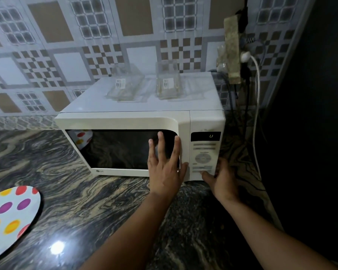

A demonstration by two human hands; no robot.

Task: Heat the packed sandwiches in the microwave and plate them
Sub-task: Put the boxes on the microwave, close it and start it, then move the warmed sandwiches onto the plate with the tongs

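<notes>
Dotted plate [10, 217] cut by left edge; microwave [125, 121] interior dark.

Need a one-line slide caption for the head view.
Left hand flat on closed microwave door, right hand at control panel.

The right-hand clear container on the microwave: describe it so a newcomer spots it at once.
Start at the white microwave on the marbled counter. Two clear plastic containers sit on its top. The right-hand container is nearer the wall sockets; it stands taller and squarer than its left neighbour, which looks lower and tilted.
</notes>
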